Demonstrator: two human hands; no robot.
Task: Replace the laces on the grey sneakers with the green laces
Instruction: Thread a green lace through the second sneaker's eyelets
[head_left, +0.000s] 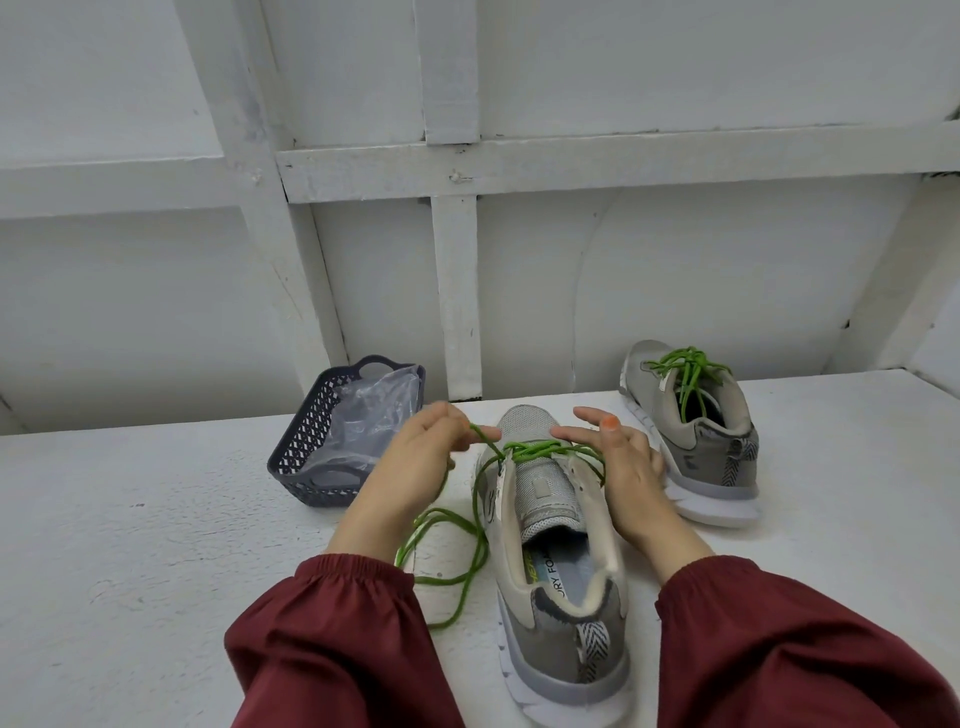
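The near sneaker (550, 519) sits in the middle of the desk (156, 545), its long axis running from you to the back edge: heel at your side, toe toward the wall. The green lace (530, 449) crosses only the eyelet rows nearest the toe; the rows toward the tongue's top look unlaced. From those crossings one strand runs up and left, straight into your left hand (421, 457), then drops in loose loops onto the desk on the shoe's left side, toward the front edge.

Your left hand has the closed grip: thumb and fingertips pinch that strand just left of the toe rows, so the next open eyelet lies right of and a little nearer you than the pinch. This hand is the nearer one to the left row.

Your right hand (623, 462) lies against the shoe's right flank, fingers fairly straight and spread, touching the upper where the other strand loops past. No pinch shows there; judge it a wide, steadying grip and not a hold on the lace.

The far sneaker (691, 431) stands well apart near the back edge on the right, already carrying green lacing. A dark basket (311, 441) with a plastic bag (363, 415) in it sits at the back left.
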